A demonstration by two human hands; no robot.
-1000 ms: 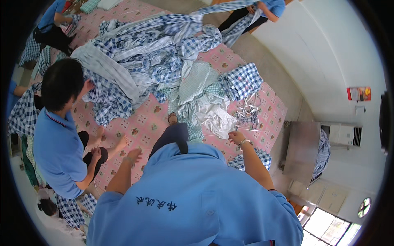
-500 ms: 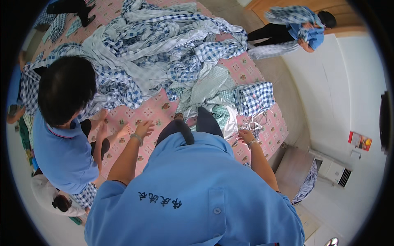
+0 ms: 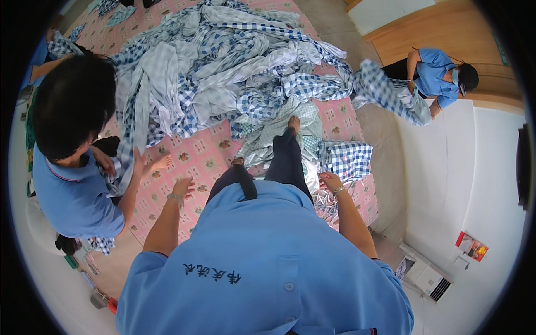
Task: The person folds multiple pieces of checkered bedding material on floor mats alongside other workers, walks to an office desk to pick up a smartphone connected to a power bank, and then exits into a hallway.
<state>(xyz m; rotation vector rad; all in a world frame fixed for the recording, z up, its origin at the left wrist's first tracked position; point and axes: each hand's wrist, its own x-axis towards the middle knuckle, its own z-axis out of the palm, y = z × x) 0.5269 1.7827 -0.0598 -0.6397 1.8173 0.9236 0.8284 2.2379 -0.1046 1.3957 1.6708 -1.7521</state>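
Note:
My left hand (image 3: 183,188) hangs over the pink patterned floor covering (image 3: 159,198), its fingers apart and holding nothing. On the other side, my right hand (image 3: 330,181) is curled near the folded blue-and-white checked cloth (image 3: 349,159); anything in its fingers is too small to make out. White strings (image 3: 325,202) lie tangled just below that hand. Pale green checked cloth (image 3: 273,137) is spread ahead of me, and my bare foot (image 3: 294,124) rests on it. Beyond lies a large heap of checked and white fabric (image 3: 218,72).
At my left a co-worker in a blue shirt (image 3: 75,190) handles pale cloth (image 3: 134,117). Another person (image 3: 438,78) by the wooden door (image 3: 446,30) holds checked fabric (image 3: 385,92). A white wall (image 3: 441,167) with an air conditioner (image 3: 427,279) stands on the right.
I have stepped forward, with one foot now on the green cloth. The left co-worker now holds a length of pale cloth. The person by the door has lowered the checked fabric.

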